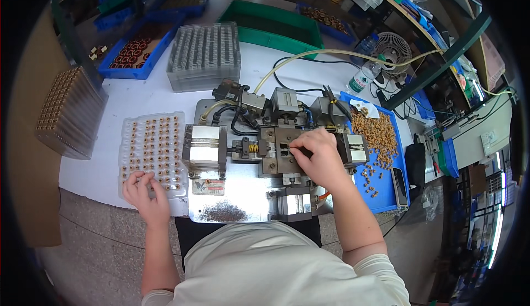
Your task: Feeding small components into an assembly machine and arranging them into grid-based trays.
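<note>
The head-worn fisheye camera looks downward from above the near edge of the tabletop (96, 168), at close range; straight edges bend toward the view's rim.

Looks like bright, glossy metal on the machine's base plate (256, 195), roughened in a dark patch (223, 211). Turns duller on the steel middle block (269, 166). Appears as clear, shiny plastic in the tray (178, 193), smooth plastic in the blue bin (386, 199), soft matt cloth in the shirt (276, 267).
</note>
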